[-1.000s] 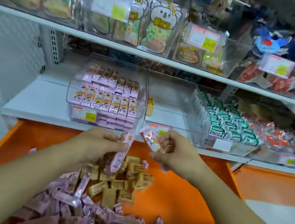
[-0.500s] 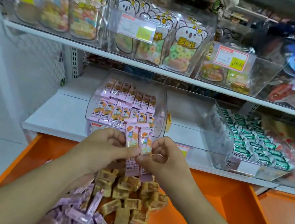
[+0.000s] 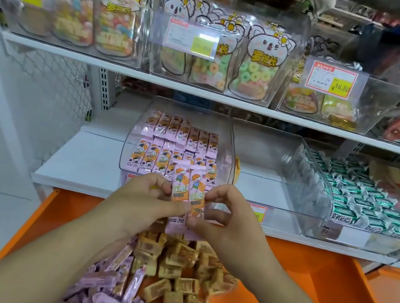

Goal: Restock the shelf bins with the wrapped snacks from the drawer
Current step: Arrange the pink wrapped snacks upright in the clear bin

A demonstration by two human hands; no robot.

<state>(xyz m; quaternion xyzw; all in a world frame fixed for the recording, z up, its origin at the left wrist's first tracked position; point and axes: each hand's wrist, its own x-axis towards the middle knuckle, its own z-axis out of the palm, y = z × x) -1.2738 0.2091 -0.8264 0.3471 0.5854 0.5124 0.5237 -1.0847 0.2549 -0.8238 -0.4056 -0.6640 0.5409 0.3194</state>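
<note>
Pink snacks raised before half-filled clear bin.

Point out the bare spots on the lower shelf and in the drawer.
Free: the clear middle bin, between the pink snack bin and the green snack bin; the white shelf left of the pink bin; the orange drawer floor's right part. Crowded: its left, under piled snacks.

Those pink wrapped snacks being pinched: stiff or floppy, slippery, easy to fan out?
The pink wrapped snacks probably hold shape: both stand upright between left hand and right hand. Glossy film looks slippery, so they may slide apart. Likely light: fingertips alone hold them.
</note>
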